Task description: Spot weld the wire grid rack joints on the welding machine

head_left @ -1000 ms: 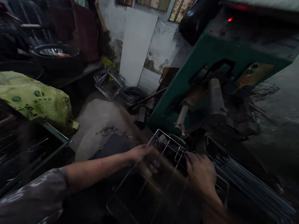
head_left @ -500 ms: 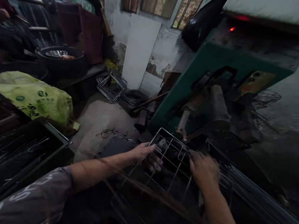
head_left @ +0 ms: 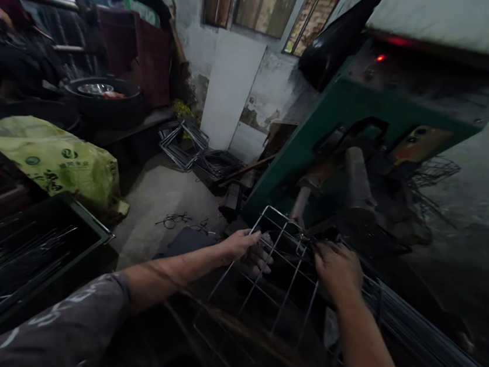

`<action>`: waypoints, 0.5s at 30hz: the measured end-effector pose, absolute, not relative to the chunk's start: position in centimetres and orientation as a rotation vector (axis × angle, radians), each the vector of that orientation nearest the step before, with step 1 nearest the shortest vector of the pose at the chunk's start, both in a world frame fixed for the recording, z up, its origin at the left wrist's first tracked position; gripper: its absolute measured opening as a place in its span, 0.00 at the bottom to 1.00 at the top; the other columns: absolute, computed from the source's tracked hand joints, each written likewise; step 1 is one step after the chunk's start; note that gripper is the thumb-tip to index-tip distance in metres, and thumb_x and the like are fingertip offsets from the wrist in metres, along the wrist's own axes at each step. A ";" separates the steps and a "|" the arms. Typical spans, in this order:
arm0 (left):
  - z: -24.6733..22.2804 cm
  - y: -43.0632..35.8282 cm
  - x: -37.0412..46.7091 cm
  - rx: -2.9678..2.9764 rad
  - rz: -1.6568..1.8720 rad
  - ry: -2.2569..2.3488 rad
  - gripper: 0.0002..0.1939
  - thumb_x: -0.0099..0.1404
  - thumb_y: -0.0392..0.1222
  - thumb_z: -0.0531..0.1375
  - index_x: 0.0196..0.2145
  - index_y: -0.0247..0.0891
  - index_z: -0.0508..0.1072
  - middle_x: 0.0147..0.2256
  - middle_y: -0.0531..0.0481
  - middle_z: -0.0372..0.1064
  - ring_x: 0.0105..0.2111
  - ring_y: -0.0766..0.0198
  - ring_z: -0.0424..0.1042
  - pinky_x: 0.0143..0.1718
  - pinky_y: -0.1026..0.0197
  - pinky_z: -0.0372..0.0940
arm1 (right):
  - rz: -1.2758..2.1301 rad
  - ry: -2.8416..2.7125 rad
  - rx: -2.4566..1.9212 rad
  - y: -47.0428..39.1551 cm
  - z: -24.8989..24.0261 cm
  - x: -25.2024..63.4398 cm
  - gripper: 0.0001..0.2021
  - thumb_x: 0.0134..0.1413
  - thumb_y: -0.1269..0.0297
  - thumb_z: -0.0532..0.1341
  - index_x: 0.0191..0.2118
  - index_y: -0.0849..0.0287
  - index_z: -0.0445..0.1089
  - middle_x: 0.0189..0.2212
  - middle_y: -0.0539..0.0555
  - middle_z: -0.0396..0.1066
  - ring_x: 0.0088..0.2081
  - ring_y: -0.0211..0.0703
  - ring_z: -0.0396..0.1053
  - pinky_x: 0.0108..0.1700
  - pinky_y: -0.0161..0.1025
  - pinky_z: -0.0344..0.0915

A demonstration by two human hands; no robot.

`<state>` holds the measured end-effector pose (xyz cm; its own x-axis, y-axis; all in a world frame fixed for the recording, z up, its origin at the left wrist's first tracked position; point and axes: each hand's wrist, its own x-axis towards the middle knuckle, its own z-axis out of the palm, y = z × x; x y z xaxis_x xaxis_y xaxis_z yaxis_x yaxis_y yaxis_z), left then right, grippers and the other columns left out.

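A wire rack [head_left: 266, 274] of thin metal rods is held out in front of me, its far end by the electrodes of a green welding machine [head_left: 296, 136]. My left hand [head_left: 248, 251] grips the rack's left side rod, thumb on top and fingers beneath the grid. At the right far corner, my right hand [head_left: 337, 270] is closed with its fingertips at the rack's edge, near a small wire loop [head_left: 301, 248]. Its fingertips are dark and partly hidden. The lower electrode [head_left: 299, 204] stands right beside the far rod.
Bent wire frames [head_left: 183, 144] lie on the floor ahead. A yellow-green sack [head_left: 66, 160] and a bin of metal rods [head_left: 86, 215] stand at left. Long rods [head_left: 426, 328] lie at right. Another person [head_left: 11, 57] is at the far left.
The rack and both hands have shifted slightly, bringing the rack's far edge up against the lower electrode area. My grip looks the same, and the view has tilted a little.
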<state>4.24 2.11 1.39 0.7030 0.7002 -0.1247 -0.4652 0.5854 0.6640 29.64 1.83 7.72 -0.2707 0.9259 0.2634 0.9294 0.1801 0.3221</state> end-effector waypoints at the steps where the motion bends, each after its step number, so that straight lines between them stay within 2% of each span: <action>1: 1.4 2.2 4.3 0.647 0.700 0.403 0.23 0.62 0.58 0.56 0.42 0.34 0.63 0.28 0.39 0.74 0.25 0.52 0.76 0.25 0.56 0.69 | -0.672 -2.408 -1.891 1.9 7.7 29.7 0.13 0.56 0.68 0.53 0.40 0.59 0.75 0.39 0.56 0.75 0.40 0.49 0.68 0.41 0.42 0.59; 4: 1.3 2.2 4.3 0.649 0.701 0.414 0.24 0.61 0.58 0.57 0.42 0.34 0.62 0.28 0.38 0.74 0.25 0.51 0.76 0.24 0.56 0.68 | -0.668 -2.400 -1.870 2.0 7.6 29.8 0.12 0.55 0.69 0.54 0.39 0.59 0.75 0.39 0.56 0.75 0.40 0.48 0.68 0.40 0.41 0.60; 9: 1.6 2.2 4.2 0.639 0.704 0.415 0.24 0.61 0.58 0.58 0.43 0.33 0.62 0.29 0.38 0.74 0.25 0.51 0.76 0.25 0.55 0.69 | -0.650 -2.363 -1.846 2.1 7.7 29.6 0.13 0.59 0.66 0.53 0.39 0.59 0.75 0.37 0.56 0.75 0.38 0.48 0.68 0.39 0.42 0.61; 15: 2.1 1.7 4.1 0.649 0.706 0.474 0.24 0.62 0.57 0.57 0.43 0.33 0.62 0.28 0.40 0.74 0.24 0.53 0.76 0.24 0.56 0.68 | -0.608 -2.364 -1.888 0.5 8.4 28.7 0.16 0.60 0.67 0.49 0.42 0.62 0.74 0.38 0.58 0.75 0.41 0.50 0.68 0.44 0.44 0.62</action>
